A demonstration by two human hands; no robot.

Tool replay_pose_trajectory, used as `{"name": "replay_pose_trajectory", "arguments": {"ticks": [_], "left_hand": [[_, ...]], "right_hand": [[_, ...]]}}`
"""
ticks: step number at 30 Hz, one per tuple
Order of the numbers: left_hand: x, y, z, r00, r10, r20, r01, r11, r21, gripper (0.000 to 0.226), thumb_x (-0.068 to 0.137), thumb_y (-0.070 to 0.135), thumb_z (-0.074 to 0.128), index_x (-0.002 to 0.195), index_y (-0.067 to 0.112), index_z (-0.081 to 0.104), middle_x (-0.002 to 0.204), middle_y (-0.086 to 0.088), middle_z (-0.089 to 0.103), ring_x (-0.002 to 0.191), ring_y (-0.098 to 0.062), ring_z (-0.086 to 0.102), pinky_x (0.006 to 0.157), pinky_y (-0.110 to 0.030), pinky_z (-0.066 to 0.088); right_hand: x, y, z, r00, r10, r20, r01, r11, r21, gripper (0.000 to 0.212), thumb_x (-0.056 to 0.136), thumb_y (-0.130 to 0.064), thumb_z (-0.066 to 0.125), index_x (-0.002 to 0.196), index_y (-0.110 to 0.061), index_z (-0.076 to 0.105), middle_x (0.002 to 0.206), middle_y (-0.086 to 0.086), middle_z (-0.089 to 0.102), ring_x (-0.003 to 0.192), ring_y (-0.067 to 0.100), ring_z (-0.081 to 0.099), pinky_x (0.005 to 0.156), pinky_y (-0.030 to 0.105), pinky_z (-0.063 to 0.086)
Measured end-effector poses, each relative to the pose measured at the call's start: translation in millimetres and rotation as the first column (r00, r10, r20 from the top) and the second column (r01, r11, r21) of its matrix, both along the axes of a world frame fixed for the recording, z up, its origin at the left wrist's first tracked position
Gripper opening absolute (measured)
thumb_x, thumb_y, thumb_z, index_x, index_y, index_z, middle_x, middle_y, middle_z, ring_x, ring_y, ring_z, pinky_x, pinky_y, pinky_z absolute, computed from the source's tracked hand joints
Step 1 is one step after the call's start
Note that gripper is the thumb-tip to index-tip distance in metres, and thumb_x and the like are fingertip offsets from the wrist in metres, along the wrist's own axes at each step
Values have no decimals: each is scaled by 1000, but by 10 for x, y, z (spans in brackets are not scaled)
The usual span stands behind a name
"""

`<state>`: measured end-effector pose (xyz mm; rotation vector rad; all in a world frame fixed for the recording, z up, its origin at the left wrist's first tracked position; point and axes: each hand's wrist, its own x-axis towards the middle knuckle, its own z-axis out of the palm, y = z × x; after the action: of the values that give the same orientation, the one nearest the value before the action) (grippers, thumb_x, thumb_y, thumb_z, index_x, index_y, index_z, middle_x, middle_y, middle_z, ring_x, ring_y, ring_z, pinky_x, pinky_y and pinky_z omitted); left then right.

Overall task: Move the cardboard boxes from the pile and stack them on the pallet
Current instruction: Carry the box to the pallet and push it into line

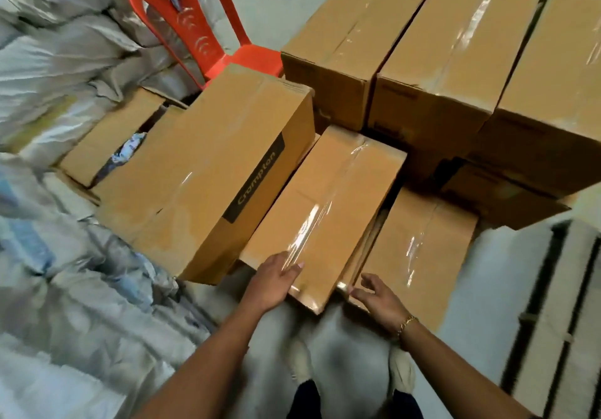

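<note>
Cardboard fills most of the view. The nearest piece is the low box (pixel 325 210) at twelve o'clock from the person's feet, its taped top running away from them. The left hand (pixel 276 280) lies on the near end of that box, fingers straight and flat on the tape, gripping nothing. It looks placed to steady that end or drag it towards the body. The right hand (pixel 377 298) hangs by the box's near right corner, fingers loosely bent and empty; whether the tips touch the cardboard I cannot tell. A bracelet (pixel 406 322) sits on that wrist. By my reading the lift has not begun. Both hands are lining up on the short end, probably because the box is hemmed in by neighbours and only that end is free.

At ten o'clock a taller box (pixel 208 174) with a dark label stands right against its left side. At two o'clock a second low box (pixel 419 249) lies just beside it. At four o'clock, pale slats with dark gaps look like the pallet (pixel 553 305), near enough for a short carry. Farther off, at one o'clock, bigger boxes (pixel 439 44) stand in a row on top of others. At eleven o'clock a red plastic chair (pixel 208 28) stands behind the taller box, with grey sacks (pixel 65 44) heaped at nine to ten o'clock.
</note>
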<state>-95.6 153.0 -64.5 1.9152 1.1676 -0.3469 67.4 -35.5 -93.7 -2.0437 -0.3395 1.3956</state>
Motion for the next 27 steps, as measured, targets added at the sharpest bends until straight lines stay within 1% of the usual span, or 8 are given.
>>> {"name": "replay_pose_trajectory", "arguments": {"ticks": [2, 4, 7, 9, 12, 16, 21, 27], "left_hand": [[43, 270, -161, 999, -36, -10, 36, 999, -17, 67, 102, 57, 41, 158, 22, 30, 163, -3, 30, 147, -25, 30, 117, -40, 27], [74, 522, -338, 997, -66, -30, 65, 997, -41, 69, 102, 59, 41, 159, 22, 27, 165, -3, 25, 149, -26, 26, 119, -43, 25], [93, 847, -593, 996, -80, -47, 79, 996, -28, 71, 101, 58, 43, 159, 20, 27, 165, -4, 24, 149, -27, 27, 119, -43, 24], [123, 1023, -749, 996, -80, -47, 80, 997, -6, 73, 101, 57, 44, 160, 18, 25, 166, -4, 22, 150, -27, 25, 118, -43, 24], [205, 1214, -957, 993, -98, -72, 98, 995, -1, 78, 101, 61, 42, 162, 21, 15, 169, -1, 9, 154, -28, 14, 123, -48, 20], [316, 1295, -1133, 986, -117, -122, 129, 986, 101, 86, 99, 64, 42, 162, 16, 10, 169, -5, 8, 154, -30, 9, 124, -48, 17], [352, 1203, -1262, 988, -92, -128, 118, 969, 218, 91, 97, 63, 46, 161, 7, 11, 166, -11, 11, 150, -33, 14, 121, -47, 19], [359, 1349, -1354, 989, -77, -130, 112, 949, 293, 87, 97, 59, 49, 159, 6, 17, 156, -13, 24, 141, -33, 24, 115, -45, 24]], "right_hand": [[-129, 181, -198, 996, -87, -17, 86, 996, -17, 64, 94, -40, 66, 148, -16, 40, 147, 1, 47, 127, 20, 49, 93, 26, 39], [-255, 323, -394, 984, -174, -37, 172, 983, -57, 65, 93, -41, 68, 146, -14, 43, 146, 2, 49, 131, 23, 48, 101, 29, 38], [-411, 499, -610, 962, -266, -53, 260, 960, -107, 44, 94, -34, 67, 131, -15, 50, 120, 0, 57, 113, 23, 55, 86, 28, 43], [-442, 603, -730, 948, -314, -46, 308, 945, -107, 44, 94, -29, 68, 131, -14, 51, 114, 0, 59, 105, 21, 58, 76, 25, 42], [-427, 729, -857, 937, -346, -51, 338, 934, -118, 50, 95, -30, 66, 138, -14, 47, 123, 1, 58, 102, 15, 58, 82, 24, 44], [-399, 848, -1040, 913, -405, -41, 395, 905, -155, 70, 91, -43, 68, 149, -16, 40, 144, 7, 52, 128, 27, 52, 108, 42, 42], [-420, 976, -1184, 899, -436, -33, 425, 890, -167, 81, 85, -56, 63, 150, -16, 37, 147, 6, 50, 130, 29, 50, 109, 43, 42], [-385, 1043, -1323, 879, -476, 16, 472, 866, -167, 64, 97, -50, 54, 149, -15, 39, 148, 6, 50, 132, 30, 49, 106, 39, 40]]}}
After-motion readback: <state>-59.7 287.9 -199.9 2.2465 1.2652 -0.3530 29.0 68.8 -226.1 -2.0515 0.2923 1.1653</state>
